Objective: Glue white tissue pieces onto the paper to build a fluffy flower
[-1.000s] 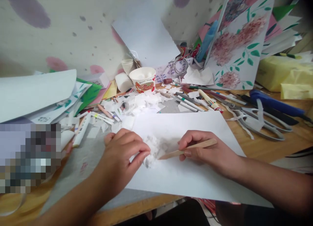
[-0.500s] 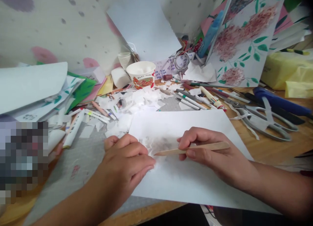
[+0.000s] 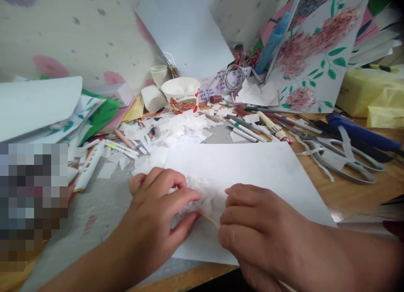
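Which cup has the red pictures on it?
The wide paper cup standing upright behind the white scraps. Its side has a red printed pattern. The small stacked cups just behind it are plain white.

I see a small clump of crumpled white tissue (image 3: 198,190), ragged and faintly translucent, lying on the near left part of a plain white sheet (image 3: 261,170) that lies flat, one corner pointing off to the right. The clump is pinched between the thumb and fingers of the left hand (image 3: 154,216). A thin wooden stick (image 3: 208,219), only its pale tip showing, slants out of the closed right hand (image 3: 255,233) and meets the clump's near edge.
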A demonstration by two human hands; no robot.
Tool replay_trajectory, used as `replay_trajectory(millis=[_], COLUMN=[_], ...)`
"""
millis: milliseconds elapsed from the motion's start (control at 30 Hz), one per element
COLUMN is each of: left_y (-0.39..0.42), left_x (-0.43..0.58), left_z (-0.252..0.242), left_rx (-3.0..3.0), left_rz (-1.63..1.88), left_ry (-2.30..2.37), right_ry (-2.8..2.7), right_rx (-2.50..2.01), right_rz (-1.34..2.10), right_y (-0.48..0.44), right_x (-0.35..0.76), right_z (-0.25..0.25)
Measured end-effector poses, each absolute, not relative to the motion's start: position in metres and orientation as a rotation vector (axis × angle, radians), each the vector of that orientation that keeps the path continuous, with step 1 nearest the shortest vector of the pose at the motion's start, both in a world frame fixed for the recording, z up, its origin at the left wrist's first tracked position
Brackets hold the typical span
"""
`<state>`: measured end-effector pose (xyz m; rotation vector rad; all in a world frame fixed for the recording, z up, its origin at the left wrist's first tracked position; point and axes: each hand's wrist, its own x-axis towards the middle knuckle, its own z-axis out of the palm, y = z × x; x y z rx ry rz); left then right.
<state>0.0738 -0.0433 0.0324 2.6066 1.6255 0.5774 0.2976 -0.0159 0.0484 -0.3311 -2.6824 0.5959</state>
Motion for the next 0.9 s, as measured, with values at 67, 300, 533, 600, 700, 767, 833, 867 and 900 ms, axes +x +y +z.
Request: replay_trajectory(millis=[67, 300, 533, 600, 700, 767, 833, 867, 900], left_y=[-0.043, -0.042, -0.042, -0.041, -0.035, -0.029, -0.02, -0.016, -0.011], left_x=[0.076, 0.075, 0.07, 0.066, 0.055, 0.046, 0.038, 0.035, 0.034], left_z=[0.032, 0.033, 0.036, 0.037, 0.038, 0.037, 0.037, 0.037, 0.038], left_rx=[2.609, 2.685, 2.68, 2.65, 2.53, 2.435, 2.357, 2.323, 2.289], left_rz=[0.558, 0.408, 0.436, 0.477, 0.571, 0.672, 0.78, 0.818, 0.836], left_ry=[1.616, 1.581, 1.572, 1.557, 1.534, 1.554, 1.638, 1.705, 1.782], right_ry=[-2.684, -2.364, -2.224, -2.266, -2.309, -2.317, -2.301, -2.285, -2.274], right_rx=[-0.33, -0.385, -0.435, -0.402, -0.385, -0.396, -0.388, -0.387, -0.393], right_rz=[0.558, 0.733, 0.905, 0.917, 0.925, 0.921, 0.911, 0.906, 0.903], right_y=[-0.016, -0.018, -0.012, -0.01, -0.011, -0.013, -0.015, -0.016, -0.016], right_x=[0.299, 0.315, 0.313, 0.31, 0.307, 0.308, 0.309, 0.31, 0.311], right_z=[0.049, 0.029, 0.025, 0.026, 0.025, 0.022, 0.019, 0.018, 0.017])
